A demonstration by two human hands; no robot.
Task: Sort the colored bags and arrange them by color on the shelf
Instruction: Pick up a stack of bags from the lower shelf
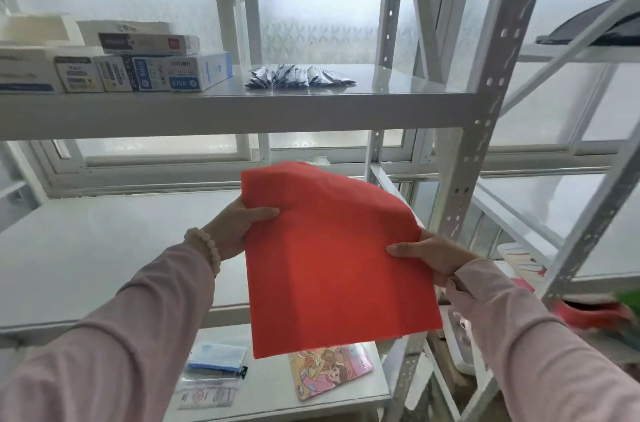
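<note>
A flat red bag [329,259] is held up in front of the white metal shelf unit, over the right part of its middle shelf [104,248]. My left hand [239,224] pinches the bag's left edge near the top, thumb on the front. Gripping the right edge lower down is my right hand [429,255]. The bag's far top corner bends back. More red and green material [609,311] shows at the right edge, blurred.
The top shelf [242,110] carries stacked boxes [138,65] at the left and a row of silver sachets [298,77] in the middle. On the bottom shelf lie a blue pouch [216,357] and a cartoon-printed pouch [329,369]. A perforated upright [485,110] stands right of the bag.
</note>
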